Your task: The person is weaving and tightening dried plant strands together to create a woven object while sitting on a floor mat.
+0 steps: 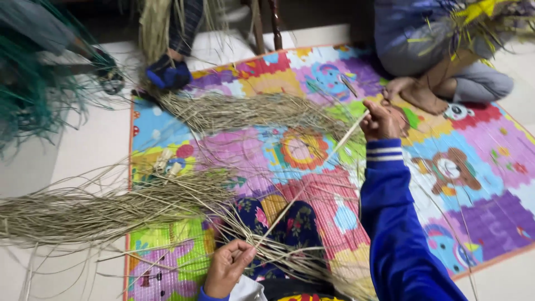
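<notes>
The person holds 1 pale strip (312,181) stretched between both hands. The left hand (227,266) is closed narrowly, thumb and fingers pinching the strip's near end close to the lap, where more strips (301,259) cross just beside it. The right hand (380,120) is raised and extended on a blue sleeve (398,223), fingers curled tight around the strip's far end.

The strip runs as a straight diagonal, its long axis rising from the left hand up and away to the right hand; the far tip points past the right fist toward a seated person's foot (415,92). It hangs above a colourful mat (479,184), not touching it.

Judging from this hold, the strip looks taut, so a harder pull by the right hand could snap or split it along its length. A loose pinch at the left hand could let the near end slip free. The strips crossing beside the left hand might catch and drag along. A large bundle (83,212) lies well off to the left hand's outer side, another bundle (251,111) beyond the strip.
</notes>
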